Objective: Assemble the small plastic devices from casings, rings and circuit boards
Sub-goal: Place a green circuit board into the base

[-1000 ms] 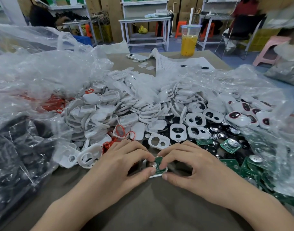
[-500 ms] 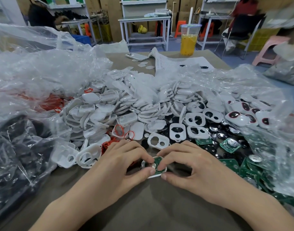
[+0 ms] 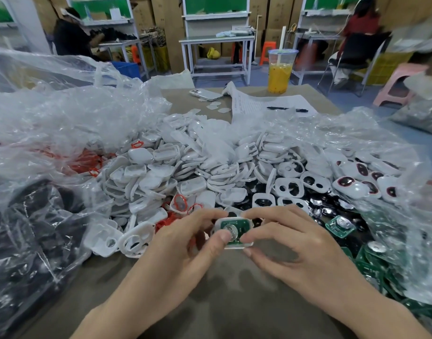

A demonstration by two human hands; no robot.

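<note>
In front of the heap of white casings (image 3: pixel 185 167), the head view shows both hands holding one small device (image 3: pixel 234 232) just above the brown table (image 3: pixel 222 302). The left hand (image 3: pixel 183 243) pinches its left edge, with the thumb on the round metal disc of the green circuit board (image 3: pixel 243 225) seated inside. The right hand (image 3: pixel 291 243) pinches the right edge, fingers curled.

For this unit the board is in its shell. The cover looks not yet fitted, and I cannot tell whether a ring is in.

Right of the heap lie loose boards (image 3: pixel 339 226) and covers with holes (image 3: pixel 289 188). Beyond them are closed units with dark windows (image 3: pixel 352 184), probably finished. Left of the heap, red rings (image 3: pixel 87 162) show inside a plastic bag. With this much stock, most of the work seems to be left.
</note>
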